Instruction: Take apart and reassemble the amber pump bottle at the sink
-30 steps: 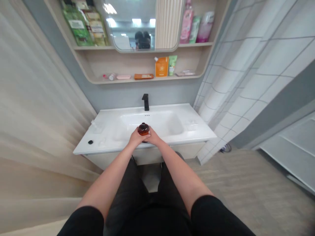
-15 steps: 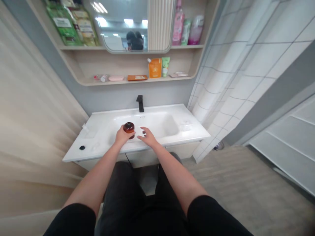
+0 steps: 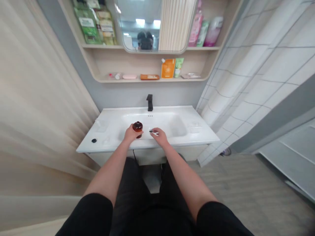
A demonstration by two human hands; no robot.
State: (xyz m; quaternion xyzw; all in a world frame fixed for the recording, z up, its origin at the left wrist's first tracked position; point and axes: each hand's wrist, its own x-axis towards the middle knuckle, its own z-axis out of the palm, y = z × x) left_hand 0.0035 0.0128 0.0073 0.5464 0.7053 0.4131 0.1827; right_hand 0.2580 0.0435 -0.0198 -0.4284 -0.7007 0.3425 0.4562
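An amber-brown round bottle (image 3: 137, 127) stands upright over the left half of the white sink basin (image 3: 172, 126). Wrapped round its left side is my left hand (image 3: 130, 134). To the right of the bottle and apart from it, my right hand (image 3: 160, 136) is over the basin with its fingers drawn together. A small dark oval shows at its fingertips; whether it is the drain or a small thing in the fingers is unclear.
A black faucet (image 3: 150, 102) rises behind the basin. On the left counter lies a round black piece (image 3: 94, 140). A wall shelf (image 3: 152, 80) above holds pouches, tubes and bottles around a mirror (image 3: 140, 26). A clear dish (image 3: 195, 127) sits on the right.
My right hand's fingers were spread and have drawn together. My left hand still holds the bottle. The whole view has shifted, so the scene appears further right.
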